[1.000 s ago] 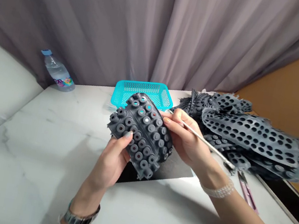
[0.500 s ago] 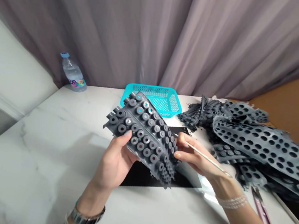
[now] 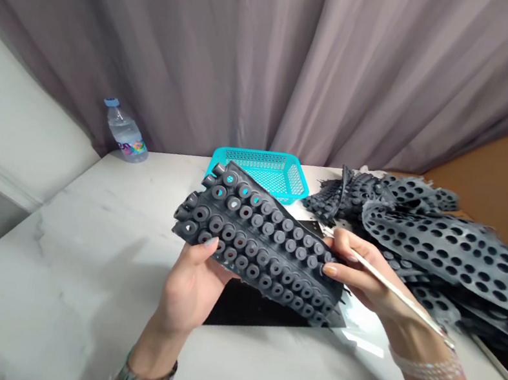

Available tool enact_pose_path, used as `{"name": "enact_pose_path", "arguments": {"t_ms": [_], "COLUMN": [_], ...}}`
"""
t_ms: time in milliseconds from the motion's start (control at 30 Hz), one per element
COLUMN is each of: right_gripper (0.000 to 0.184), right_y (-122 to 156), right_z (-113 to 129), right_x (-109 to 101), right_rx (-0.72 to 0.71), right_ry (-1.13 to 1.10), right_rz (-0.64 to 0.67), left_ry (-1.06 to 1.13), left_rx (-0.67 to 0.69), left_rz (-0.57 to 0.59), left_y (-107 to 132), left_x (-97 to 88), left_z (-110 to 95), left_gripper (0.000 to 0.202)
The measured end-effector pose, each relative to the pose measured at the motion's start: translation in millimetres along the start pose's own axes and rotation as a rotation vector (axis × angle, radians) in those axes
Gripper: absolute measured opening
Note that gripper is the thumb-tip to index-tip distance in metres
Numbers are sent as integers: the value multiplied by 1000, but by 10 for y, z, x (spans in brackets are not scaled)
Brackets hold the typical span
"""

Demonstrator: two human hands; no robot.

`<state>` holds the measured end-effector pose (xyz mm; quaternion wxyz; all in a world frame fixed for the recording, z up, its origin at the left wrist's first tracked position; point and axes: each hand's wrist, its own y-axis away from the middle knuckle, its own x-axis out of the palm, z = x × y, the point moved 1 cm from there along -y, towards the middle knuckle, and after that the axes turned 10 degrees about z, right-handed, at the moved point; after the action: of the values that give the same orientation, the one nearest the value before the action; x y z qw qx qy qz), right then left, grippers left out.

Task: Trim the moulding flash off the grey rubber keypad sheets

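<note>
My left hand (image 3: 192, 284) grips the near left end of a dark grey rubber mat (image 3: 263, 247) studded with rows of round hollow buttons, holding it above the table, stretched out to the right. My right hand (image 3: 362, 271) pinches a thin metal rod (image 3: 393, 292) and its fingertips touch the mat's right end. A black sheet (image 3: 243, 306) lies on the white marble table (image 3: 50, 259) beneath the mat.
A turquoise plastic basket (image 3: 262, 168) stands behind the mat. A heap of grey perforated rubber sheets (image 3: 450, 251) fills the right side. A water bottle (image 3: 124, 131) stands at the back left by the curtain. A wall ledge runs along the left.
The mat has been turned and spread out flatter toward the right. My right hand shifted right along its end, still holding the rod.
</note>
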<state>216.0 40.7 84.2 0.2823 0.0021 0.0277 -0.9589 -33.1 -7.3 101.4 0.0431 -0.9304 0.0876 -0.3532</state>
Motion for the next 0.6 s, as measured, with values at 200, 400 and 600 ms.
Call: {"name": "enact_pose_path", "arguments": {"t_ms": [200,400,600], "right_gripper": [48,48,52], "right_y": [11,-96,-140], "right_z": [-1,-244,-493], "right_x": [-204,-483,-552], "right_rx": [99,265,264], "right_ry": [206,384,641], "right_rz": [10,105,-116], "left_ry": [-133,-628,-1126], "left_rx": [159,-210,-810], "left_rz": [-356,-346,50], "left_y": [-124,-249,-107], "left_x": [-154,-634,-866], "left_z": [24,104,125], "left_gripper": [36,33,38]}}
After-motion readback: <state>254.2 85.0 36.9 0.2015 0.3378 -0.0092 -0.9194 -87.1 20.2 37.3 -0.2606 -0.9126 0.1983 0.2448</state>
